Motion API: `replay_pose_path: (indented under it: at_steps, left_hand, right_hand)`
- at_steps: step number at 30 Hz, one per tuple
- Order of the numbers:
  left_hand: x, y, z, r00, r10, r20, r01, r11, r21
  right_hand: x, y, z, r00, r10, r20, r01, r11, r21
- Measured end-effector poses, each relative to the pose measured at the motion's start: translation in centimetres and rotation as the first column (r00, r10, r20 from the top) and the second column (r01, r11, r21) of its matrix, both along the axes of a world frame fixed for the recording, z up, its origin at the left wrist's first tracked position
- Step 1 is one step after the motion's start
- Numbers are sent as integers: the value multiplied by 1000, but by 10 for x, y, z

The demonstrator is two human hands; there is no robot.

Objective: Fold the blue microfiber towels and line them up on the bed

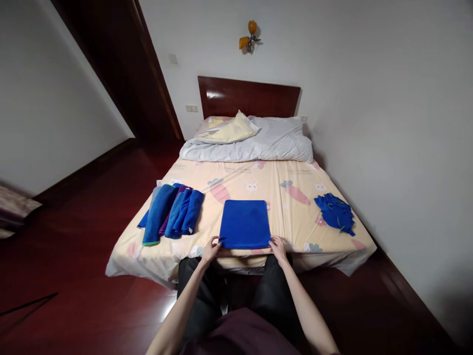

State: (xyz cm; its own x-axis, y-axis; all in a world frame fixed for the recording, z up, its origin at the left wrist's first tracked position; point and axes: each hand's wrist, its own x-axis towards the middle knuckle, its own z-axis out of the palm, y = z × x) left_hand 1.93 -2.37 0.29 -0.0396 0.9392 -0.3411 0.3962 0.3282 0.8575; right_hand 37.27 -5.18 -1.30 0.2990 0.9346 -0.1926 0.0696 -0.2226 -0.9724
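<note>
A blue towel (245, 224), folded into a flat rectangle, lies on the bed near its front edge. My left hand (211, 249) pinches the towel's near left corner between thumb and fingers. At the near right corner, my right hand (278, 247) grips the same towel in a similar pinch. To the left lies a row of rolled towels (159, 213), mostly blue with a purple one among them. On the right side of the bed sits a crumpled blue cloth heap (335, 213) with green edging.
The bed (254, 183) has a peach sheet printed with carrots and rabbits. A grey quilt (281, 140) and a pale yellow pillow or cloth (232, 129) lie by the dark wooden headboard (251, 98). A thin black rod (29, 302) shows above the floor at lower left.
</note>
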Motion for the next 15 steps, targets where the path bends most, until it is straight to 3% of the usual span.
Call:
replay_pose_path:
  at_steps: [6, 10, 15]
  left_hand:
    - [0, 26, 9, 984, -102, 148, 92, 993, 69]
    - [-8, 30, 3, 992, -129, -2, 127, 967, 219]
    - [-9, 33, -4, 996, -9, -86, 37, 946, 322]
  right_hand:
    - [5, 23, 2, 974, 168, 151, -179, 982, 58]
    - [15, 30, 2, 934, 181, 307, -214, 974, 78]
    - [17, 34, 5, 930, 89, 356, -168, 966, 197]
